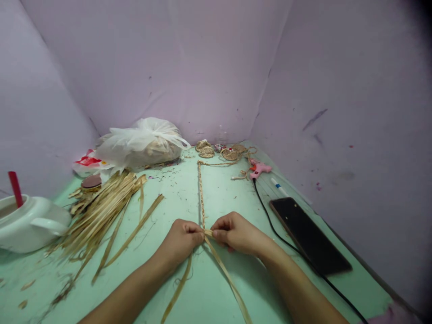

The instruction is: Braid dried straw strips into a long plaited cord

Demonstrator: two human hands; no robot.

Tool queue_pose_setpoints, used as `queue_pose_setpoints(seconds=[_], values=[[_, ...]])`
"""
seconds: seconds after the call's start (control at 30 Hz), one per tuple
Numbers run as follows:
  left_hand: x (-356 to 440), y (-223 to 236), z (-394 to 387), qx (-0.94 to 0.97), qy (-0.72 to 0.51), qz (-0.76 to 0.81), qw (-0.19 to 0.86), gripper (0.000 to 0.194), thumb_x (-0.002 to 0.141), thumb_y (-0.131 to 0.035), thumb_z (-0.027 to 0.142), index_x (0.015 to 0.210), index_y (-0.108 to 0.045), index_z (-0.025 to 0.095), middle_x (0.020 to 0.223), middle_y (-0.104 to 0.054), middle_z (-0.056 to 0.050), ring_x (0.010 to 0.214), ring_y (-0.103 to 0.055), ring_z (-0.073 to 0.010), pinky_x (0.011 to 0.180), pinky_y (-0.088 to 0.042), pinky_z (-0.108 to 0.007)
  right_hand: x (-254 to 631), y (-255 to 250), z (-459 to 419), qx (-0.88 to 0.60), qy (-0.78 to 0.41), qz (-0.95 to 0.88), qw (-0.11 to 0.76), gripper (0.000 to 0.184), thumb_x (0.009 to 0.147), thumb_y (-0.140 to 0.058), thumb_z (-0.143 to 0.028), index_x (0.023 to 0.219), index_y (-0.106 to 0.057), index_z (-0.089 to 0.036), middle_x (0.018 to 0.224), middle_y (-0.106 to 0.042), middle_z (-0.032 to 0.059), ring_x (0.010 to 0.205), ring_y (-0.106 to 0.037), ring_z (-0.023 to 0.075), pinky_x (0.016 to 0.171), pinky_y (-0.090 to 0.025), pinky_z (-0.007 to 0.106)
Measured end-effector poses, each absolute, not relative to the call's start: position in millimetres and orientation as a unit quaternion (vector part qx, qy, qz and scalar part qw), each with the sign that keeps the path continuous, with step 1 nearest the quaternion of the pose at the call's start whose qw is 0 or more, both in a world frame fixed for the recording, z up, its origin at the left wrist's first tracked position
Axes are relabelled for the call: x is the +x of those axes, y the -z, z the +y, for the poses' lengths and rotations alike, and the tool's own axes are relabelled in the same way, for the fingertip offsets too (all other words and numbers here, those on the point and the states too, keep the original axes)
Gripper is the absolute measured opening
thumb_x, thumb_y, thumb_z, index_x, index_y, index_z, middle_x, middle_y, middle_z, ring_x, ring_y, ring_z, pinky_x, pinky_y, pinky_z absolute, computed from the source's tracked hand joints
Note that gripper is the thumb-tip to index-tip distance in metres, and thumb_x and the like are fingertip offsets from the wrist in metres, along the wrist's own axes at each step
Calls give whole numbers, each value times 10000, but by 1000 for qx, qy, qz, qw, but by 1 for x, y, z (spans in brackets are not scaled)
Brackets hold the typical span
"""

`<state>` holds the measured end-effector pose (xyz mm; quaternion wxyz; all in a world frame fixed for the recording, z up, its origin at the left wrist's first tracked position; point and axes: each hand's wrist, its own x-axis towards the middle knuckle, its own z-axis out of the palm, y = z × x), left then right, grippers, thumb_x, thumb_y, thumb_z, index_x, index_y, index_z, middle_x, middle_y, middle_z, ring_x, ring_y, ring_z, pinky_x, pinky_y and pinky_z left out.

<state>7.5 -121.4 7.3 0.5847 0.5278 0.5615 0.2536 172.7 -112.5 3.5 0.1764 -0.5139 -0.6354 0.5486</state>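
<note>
A thin braid (201, 191) of dried plant fibre runs away from me along the green table, then bends right at its far end. At its near end my left hand (182, 238) pinches the braid between thumb and fingers. Just to the right, my right hand (236, 234) grips a short pale fibre strip (209, 232) leading off the braid. One long loose strip (224, 270) hangs toward me between my arms, and another strip (180, 288) trails below my left hand. The fingertips partly hide where the strips cross.
Left lie a bundle of dried strips (108, 207) and a white pot (37, 220) with a red handle in it. A plastic bag (141, 141) and coiled woven pieces (231, 154) sit at the back. Right are a pink glue gun (260, 168), its black cord, a marker (279, 186) and a phone (308, 236).
</note>
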Motion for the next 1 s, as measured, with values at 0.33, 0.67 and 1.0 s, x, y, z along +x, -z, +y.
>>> queue_pose_setpoints(seconds=[0.33, 0.67, 1.0], values=[[10, -5, -122, 555, -243, 575, 549, 133, 571, -486, 231, 498, -516, 123, 420, -345, 50, 433, -257, -57, 430, -187, -213, 161, -21, -118, -629, -344, -687, 115, 141, 607, -503, -212, 612, -640, -176, 579, -621, 37, 503, -490, 119, 451, -272, 223], [10, 6, -120, 565, -249, 592, 518, 131, 515, -421, 150, 399, -362, 160, 394, -284, 50, 431, -242, -62, 421, -162, -219, 123, -32, -161, -693, -119, -706, 84, 221, 736, -428, -213, 687, -643, -210, 637, -664, 60, 557, -577, 186, 471, -169, 271], [8, 0, -122, 549, -253, 543, 583, 163, 562, -454, 193, 408, -414, 157, 364, -322, 50, 385, -250, -55, 403, -160, -214, 121, -12, -166, -679, -222, -683, 155, 242, 776, -409, -206, 673, -626, -180, 680, -669, 77, 602, -585, 180, 508, -255, 262]])
